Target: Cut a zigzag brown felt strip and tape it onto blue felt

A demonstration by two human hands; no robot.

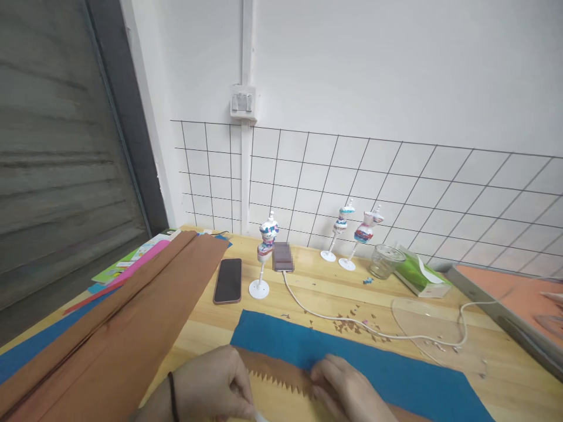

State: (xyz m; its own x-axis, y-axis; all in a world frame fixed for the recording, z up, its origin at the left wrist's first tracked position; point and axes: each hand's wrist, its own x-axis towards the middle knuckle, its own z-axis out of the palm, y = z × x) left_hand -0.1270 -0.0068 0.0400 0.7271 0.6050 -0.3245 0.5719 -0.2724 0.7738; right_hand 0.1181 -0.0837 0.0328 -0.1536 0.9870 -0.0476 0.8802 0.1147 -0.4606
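Note:
A brown strip (281, 368) with a zigzag-cut lower edge lies along the front of a blue sheet (299, 341); both look like crepe paper. My left hand (215, 384), with a dark band at the wrist, is closed beside the strip's left end. Its fingertips pinch a small whitish thing (261, 417), mostly cut off by the frame's bottom edge. My right hand (347, 390) is closed, its curled fingers gripping the toothed edge of the brown strip. The part of the strip under that hand is hidden.
A large folded brown sheet (145, 316) covers the left side. Behind are a phone (228, 281), a small white-stand mannequin (267, 240), two more mannequins, a glass jar (383, 261) and a green tissue pack (420, 274). A white cable (325, 316) crosses near scattered brown scraps (352, 324).

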